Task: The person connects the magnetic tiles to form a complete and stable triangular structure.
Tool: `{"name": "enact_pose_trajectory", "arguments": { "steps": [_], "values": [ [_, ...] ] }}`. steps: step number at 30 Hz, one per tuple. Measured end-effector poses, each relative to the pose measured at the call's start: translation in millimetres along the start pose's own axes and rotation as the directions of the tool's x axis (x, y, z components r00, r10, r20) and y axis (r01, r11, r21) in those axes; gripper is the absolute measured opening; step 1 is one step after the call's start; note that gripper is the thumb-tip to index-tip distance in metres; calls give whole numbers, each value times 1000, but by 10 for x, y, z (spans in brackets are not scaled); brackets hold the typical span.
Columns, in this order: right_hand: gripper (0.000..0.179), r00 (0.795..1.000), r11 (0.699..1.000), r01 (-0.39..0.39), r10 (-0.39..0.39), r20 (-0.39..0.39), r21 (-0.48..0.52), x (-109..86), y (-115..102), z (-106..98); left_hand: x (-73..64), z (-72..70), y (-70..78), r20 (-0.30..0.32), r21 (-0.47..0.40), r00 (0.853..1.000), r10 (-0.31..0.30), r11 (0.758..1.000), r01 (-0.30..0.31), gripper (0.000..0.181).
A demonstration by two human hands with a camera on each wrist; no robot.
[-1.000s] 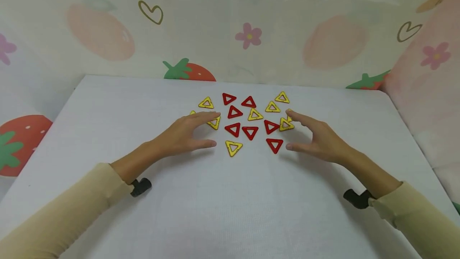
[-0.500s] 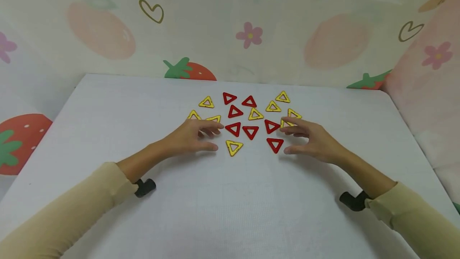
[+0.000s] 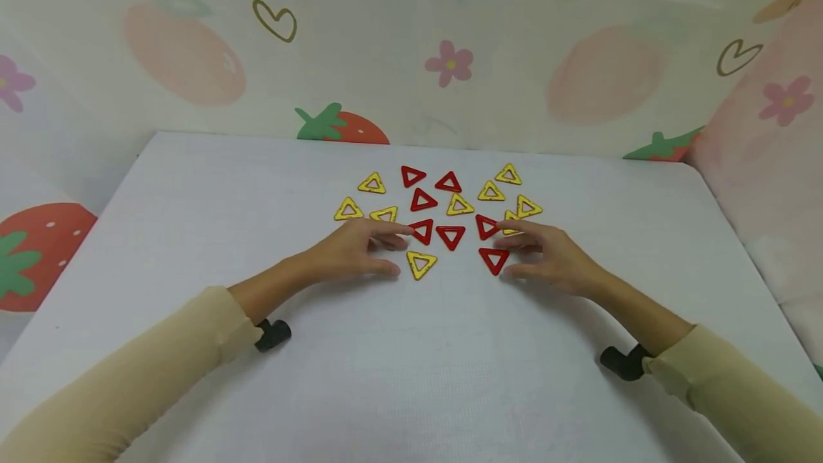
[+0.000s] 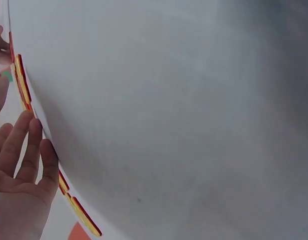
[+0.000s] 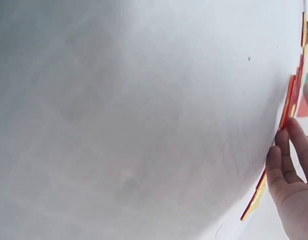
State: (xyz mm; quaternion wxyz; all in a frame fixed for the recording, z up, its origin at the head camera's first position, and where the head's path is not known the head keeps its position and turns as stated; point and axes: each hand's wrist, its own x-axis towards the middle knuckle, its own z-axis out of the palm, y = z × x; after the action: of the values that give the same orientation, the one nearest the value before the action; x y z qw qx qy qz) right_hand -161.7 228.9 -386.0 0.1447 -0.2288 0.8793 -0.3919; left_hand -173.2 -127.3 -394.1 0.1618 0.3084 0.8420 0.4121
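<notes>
In the head view, flat triangular frame tiles, several red and several yellow, lie scattered on the white table. My left hand [image 3: 353, 249] is low at the cluster's left side, fingers loosely bent, thumb apart. Its fingertips reach the edge of a red triangle tile [image 3: 429, 231], and its thumb points toward a yellow triangle tile [image 3: 412, 263]. My right hand [image 3: 549, 256] mirrors it at the right, fingertips by another red triangle tile [image 3: 479, 228], thumb tip beside the nearest red triangle tile [image 3: 494, 251]. Neither hand holds anything. Both wrist views show tiles edge-on beyond the fingers.
More tiles lie farther back, among them a red tile [image 3: 403, 176] and a yellow tile [image 3: 509, 181]. The white tabletop [image 3: 411, 377] extends toward me. A printed fabric backdrop [image 3: 501, 20] stands behind the table. Each wrist has a black device [image 3: 275, 335] below the sleeve.
Both hands have moved inward and slightly nearer to me, their fingers bending more. Yellow tiles behind the hands are more exposed. The tiles keep their places.
</notes>
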Motion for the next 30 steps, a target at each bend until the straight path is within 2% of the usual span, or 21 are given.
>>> {"name": "enact_pose_trajectory", "arguments": {
  "steps": [4,8,15,20,30],
  "values": [
    [66,1000,999,3,-3,-14,-37,16,-5,26,25,38,-4,4,-18,1000,6,1000,-6,56],
    [59,1000,998,20,-22,-19,-60,28,-26,51,46,68,8,4,-48,1000,-3,999,3,53],
    [55,1000,996,8,-10,-25,-92,53,-58,96,82,102,33,0,-64,999,-34,997,34,52],
    [54,999,995,36,-38,-22,-94,56,-76,122,105,131,72,10,-80,999,-54,995,54,53],
    [55,997,994,78,-78,-5,-83,77,-94,173,164,196,80,4,-61,999,-41,997,41,46]
  ]
}}
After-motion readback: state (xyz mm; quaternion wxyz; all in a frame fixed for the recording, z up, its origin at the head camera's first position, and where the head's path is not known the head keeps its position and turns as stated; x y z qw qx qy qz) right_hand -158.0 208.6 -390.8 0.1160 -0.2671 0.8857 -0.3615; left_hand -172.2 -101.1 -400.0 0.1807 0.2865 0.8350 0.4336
